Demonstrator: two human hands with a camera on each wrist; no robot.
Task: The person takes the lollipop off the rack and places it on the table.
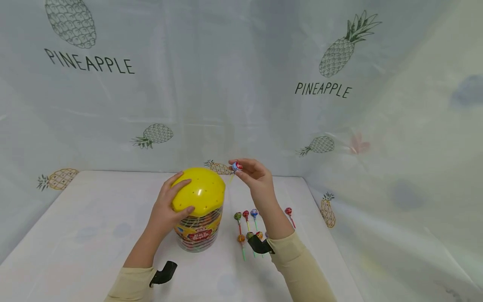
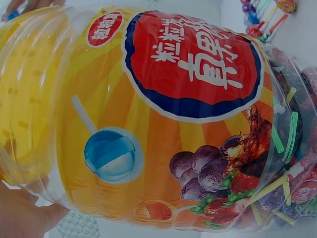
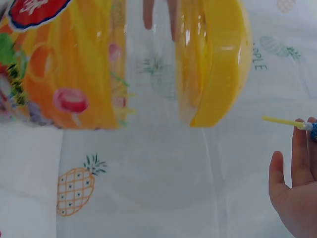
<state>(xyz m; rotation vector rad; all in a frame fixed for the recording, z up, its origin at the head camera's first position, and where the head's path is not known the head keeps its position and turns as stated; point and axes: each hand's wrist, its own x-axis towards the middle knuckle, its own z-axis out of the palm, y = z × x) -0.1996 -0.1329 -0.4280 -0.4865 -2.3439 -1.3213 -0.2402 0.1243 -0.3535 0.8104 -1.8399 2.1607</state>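
A clear lollipop jar [image 1: 200, 234] with an orange and red label stands upright on the table, topped by a domed yellow lid [image 1: 205, 188]. My left hand [image 1: 167, 203] grips the left side of this lid, fingers over the top and thumb at the front. Right of the lid and slightly higher, my right hand [image 1: 260, 184] pinches a blue and red wrapped lollipop [image 1: 237, 166]. Its yellow stick [image 3: 282, 121] points toward the jar in the right wrist view. Wrapped lollipops and sticks [image 2: 293, 134] show through the jar's lower wall in the left wrist view.
Several lollipops [image 1: 245, 214] lie in rows on the white table [image 1: 113, 235], right of the jar; my right forearm partly covers them. One red lollipop [image 1: 289, 211] lies farther right. A pineapple-print curtain [image 1: 234, 84] hangs behind the table.
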